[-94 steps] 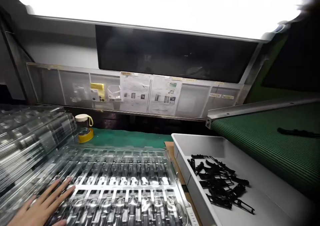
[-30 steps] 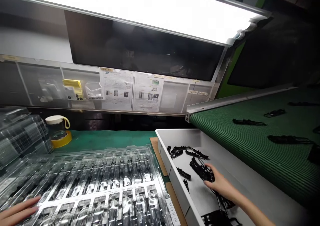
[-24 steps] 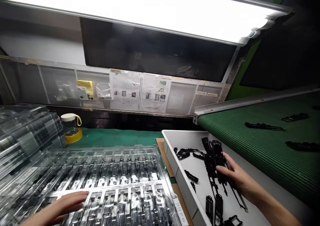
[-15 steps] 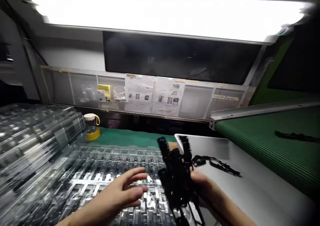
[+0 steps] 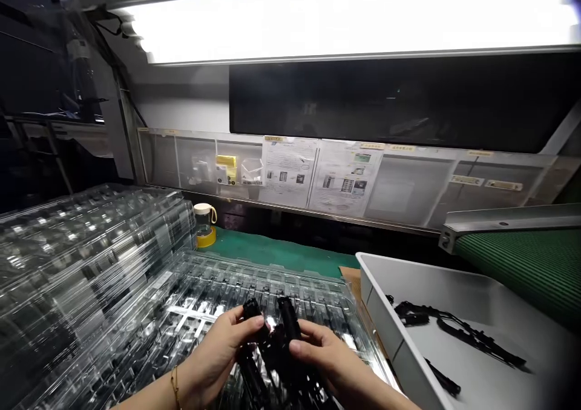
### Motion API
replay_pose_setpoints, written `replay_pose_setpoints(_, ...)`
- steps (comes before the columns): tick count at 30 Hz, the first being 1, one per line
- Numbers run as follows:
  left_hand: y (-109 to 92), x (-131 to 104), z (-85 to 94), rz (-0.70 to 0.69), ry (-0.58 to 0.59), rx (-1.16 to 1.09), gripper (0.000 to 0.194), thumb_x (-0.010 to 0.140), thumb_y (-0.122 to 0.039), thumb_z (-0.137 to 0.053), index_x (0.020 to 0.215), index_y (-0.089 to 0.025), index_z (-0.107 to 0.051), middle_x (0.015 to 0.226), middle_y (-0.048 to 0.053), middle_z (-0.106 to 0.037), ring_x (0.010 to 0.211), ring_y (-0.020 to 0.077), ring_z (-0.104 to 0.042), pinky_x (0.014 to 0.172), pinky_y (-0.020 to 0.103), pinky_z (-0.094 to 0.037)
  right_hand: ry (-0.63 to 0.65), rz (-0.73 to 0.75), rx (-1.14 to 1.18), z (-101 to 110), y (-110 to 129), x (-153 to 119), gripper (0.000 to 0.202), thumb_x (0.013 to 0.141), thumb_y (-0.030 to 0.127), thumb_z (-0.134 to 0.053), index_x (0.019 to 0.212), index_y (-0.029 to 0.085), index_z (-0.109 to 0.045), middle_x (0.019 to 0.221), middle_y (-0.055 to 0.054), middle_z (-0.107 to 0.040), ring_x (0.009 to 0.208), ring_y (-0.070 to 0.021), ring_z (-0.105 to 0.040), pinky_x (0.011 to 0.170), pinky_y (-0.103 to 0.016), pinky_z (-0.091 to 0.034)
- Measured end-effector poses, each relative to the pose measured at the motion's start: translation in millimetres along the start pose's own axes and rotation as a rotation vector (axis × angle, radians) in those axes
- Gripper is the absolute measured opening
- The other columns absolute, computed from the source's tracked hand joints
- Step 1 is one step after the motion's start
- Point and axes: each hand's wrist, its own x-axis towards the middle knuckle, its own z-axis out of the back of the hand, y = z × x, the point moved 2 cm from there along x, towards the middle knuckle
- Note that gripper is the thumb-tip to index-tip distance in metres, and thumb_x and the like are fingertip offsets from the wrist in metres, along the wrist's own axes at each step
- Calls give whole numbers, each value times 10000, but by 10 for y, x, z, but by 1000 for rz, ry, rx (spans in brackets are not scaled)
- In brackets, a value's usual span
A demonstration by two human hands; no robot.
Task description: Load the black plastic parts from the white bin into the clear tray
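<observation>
Both hands hold a bunch of black plastic parts (image 5: 278, 343) over the clear blister tray (image 5: 200, 289) at the bottom centre. My left hand (image 5: 222, 349) grips the left side of the bunch, thumb on top. My right hand (image 5: 322, 355) grips its right side. The lower end of the bunch is hidden between my palms. To the right, the white bin (image 5: 408, 283) holds a few more black parts (image 5: 454, 331).
A tall stack of clear trays (image 5: 77, 258) fills the left. A small jar with a white lid sits on a yellow tape roll (image 5: 205, 228) at the back of the green mat. The green conveyor belt (image 5: 521, 258) runs at the right. Instruction sheets (image 5: 318, 174) hang on the back panel.
My right hand lifted a bunch of black parts out of the white bin and carried it left over the clear tray. My left hand left the tray and took hold of the bunch too.
</observation>
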Motion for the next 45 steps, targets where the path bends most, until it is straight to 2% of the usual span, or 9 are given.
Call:
replay_pose_setpoints(4,-41,-25,13,-5,13,67,209,684,-284,-507,838,-144,-512,866,68,-580,861,217,-495,792,350,-334,-61,-3,-221,-41,74,-51,301,618,167,-553,919,179,-556,956,-22,-541,872,-181,-488,781,-289,-352)
replay_pose_setpoints(9,-191,-86,95,-57,-50,163,258,679,-299,-520,888,-147,-517,946,73,-551,953,215,-437,876,364,-257,-275,89,-282,17,175,-95,136,648,167,-514,783,168,-500,786,-6,-531,756,-143,-493,728,-272,-358)
replay_pose_setpoints(16,-398,-113,181,-147,-45,150,186,718,-319,-458,776,-148,-505,811,57,-555,837,208,-496,786,355,-359,-268,56,-726,48,186,-140,119,691,291,-474,665,179,-442,626,40,-429,560,-88,-390,499,-193,-307)
replay_pose_setpoints(21,-379,-95,273,-121,-59,96,199,720,-339,-450,785,-153,-481,810,60,-551,830,222,-518,761,349,-384,-168,68,-1178,-1,-12,-91,160,624,312,-550,587,165,-500,607,18,-513,568,-111,-436,507,-198,-291)
replay_pose_setpoints(26,-412,-85,402,-102,-108,65,217,718,-361,-439,813,-169,-476,800,46,-553,788,205,-540,754,339,-400,-254,51,-1408,54,-18,-5,185,656,366,-497,640,185,-533,686,-13,-545,626,-141,-468,524,-216,-288)
replay_pose_setpoints(33,-644,-149,477,-132,-164,331,351,735,-423,-367,813,-126,-539,958,91,-545,880,185,-468,707,251,-375,-182,-15,-1364,67,-103,116,103,552,228,-522,483,161,-487,570,-35,-495,571,-171,-449,508,-264,-267)
replay_pose_setpoints(37,-731,-251,472,-231,-173,491,235,740,-396,-371,714,-180,-461,670,0,-542,629,137,-491,621,252,-378,-131,-22,-1129,57,-41,114,95,593,233,-474,663,169,-481,683,-21,-487,608,-143,-440,505,-234,-306)
replay_pose_setpoints(41,-572,-302,375,-288,15,1031,154,717,-347,-422,672,-202,-396,630,-21,-442,525,121,-384,464,230,-310,-49,-42,-862,61,73,83,52,642,187,-403,693,177,-392,613,32,-394,522,-76,-366,447,-177,-283)
replay_pose_setpoints(45,-274,-210,353,-401,192,1301,153,604,-107,-511,696,-204,-436,843,20,-480,748,195,-381,620,297,-268,-50,-21,-778,56,147,39,95,642,168,-403,595,177,-321,556,48,-281,497,-65,-259,434,-187,-213)
